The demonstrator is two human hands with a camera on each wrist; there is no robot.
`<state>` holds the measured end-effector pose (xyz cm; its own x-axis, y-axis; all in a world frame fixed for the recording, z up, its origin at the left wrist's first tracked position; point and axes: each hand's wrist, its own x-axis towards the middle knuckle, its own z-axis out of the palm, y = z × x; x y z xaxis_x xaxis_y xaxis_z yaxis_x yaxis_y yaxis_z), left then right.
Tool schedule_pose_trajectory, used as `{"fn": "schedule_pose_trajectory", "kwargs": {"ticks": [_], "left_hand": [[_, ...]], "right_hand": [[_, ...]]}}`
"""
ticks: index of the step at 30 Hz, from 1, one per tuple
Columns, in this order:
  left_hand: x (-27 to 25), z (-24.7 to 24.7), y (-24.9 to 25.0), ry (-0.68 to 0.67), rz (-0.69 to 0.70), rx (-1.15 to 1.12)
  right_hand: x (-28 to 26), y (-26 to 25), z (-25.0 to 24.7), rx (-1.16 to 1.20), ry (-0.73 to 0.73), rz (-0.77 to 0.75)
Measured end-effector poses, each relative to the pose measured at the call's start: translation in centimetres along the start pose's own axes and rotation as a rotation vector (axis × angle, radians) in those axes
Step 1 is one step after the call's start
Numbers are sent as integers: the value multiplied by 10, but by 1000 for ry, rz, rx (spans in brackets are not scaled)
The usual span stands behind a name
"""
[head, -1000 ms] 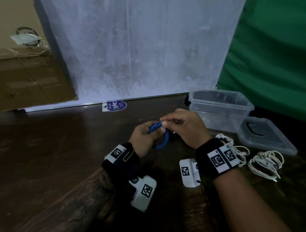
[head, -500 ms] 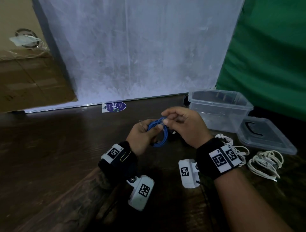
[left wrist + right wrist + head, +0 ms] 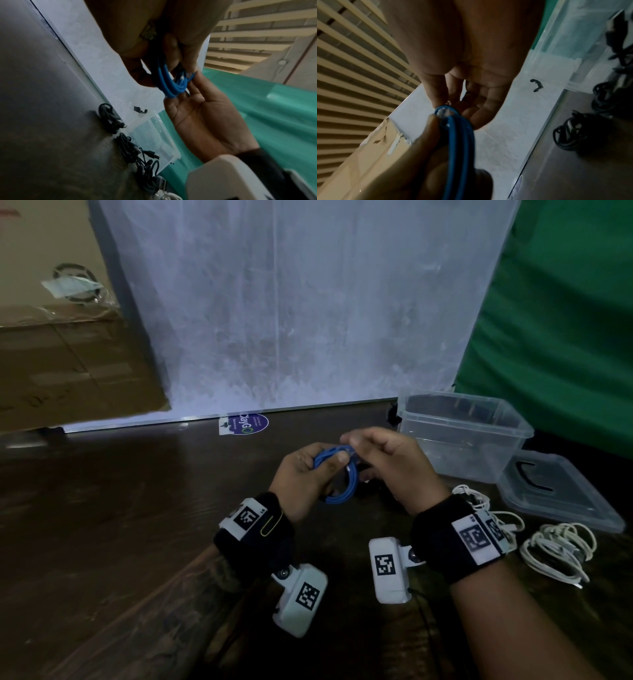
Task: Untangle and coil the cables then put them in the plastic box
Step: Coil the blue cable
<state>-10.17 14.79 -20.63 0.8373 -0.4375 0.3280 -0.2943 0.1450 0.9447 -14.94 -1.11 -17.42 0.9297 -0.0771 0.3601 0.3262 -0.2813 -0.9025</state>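
- The left hand (image 3: pixel 301 474) holds the small coil of blue round cable (image 3: pixel 337 474) above the dark wooden tabletop (image 3: pixel 120 525), thumb pressed over the top of the loops and fingers curled behind them.
- The right hand (image 3: pixel 387 463) meets it at the coil's upper edge, thumb and forefinger pinching the cable's loose end with its pale plug (image 3: pixel 186 74); the other fingers hang relaxed.
- To do this step well, I'd say the left thumb should keep all the loops pinned flat while the right hand tucks the tail round or through the bundle, snug but not kinked at the plug.
- Further right the clear plastic box (image 3: pixel 507 424) stands open near the hands, its clear flat lid (image 3: pixel 565 501) lying beside it.
- Two white cable bundles (image 3: pixel 555 549) lie on the tabletop at the right.
- Hard to tell: whether the tail is already threaded through; the box's contents are dim; the dark cable bundles (image 3: pixel 109 119) by the box show only in the wrist views.
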Motion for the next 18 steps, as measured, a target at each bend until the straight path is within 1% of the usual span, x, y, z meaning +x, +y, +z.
{"fn": "schedule_pose_trajectory", "kwargs": {"ticks": [2,4,5,6,7,10,13,15,18], "left_hand": [[-1,2,-2,-18,-43,-82],[0,2,-2,-7,-152,-236],[0,2,-2,6,-194,-276],[0,3,-2,9,-212,-283],[0,5,-2,-3,-212,-287],[-3,8,-2,-55,-188,-242],[-2,10,-5,-86,-150,-223],[-3,11,-6,-58,-152,-199],[-5,13,-8,-2,-182,-81]], "right_hand": [[1,3,-1,-86,-37,-36],[2,4,-3,-245,-9,-159],[2,5,-4,-339,0,-231],[2,5,-4,-409,11,-287],[2,4,-3,-439,33,-312],[1,1,-5,-418,85,-285],[1,0,-10,-359,116,-200],[1,0,-12,-299,135,-150],[2,1,-12,-342,143,-165]]}}
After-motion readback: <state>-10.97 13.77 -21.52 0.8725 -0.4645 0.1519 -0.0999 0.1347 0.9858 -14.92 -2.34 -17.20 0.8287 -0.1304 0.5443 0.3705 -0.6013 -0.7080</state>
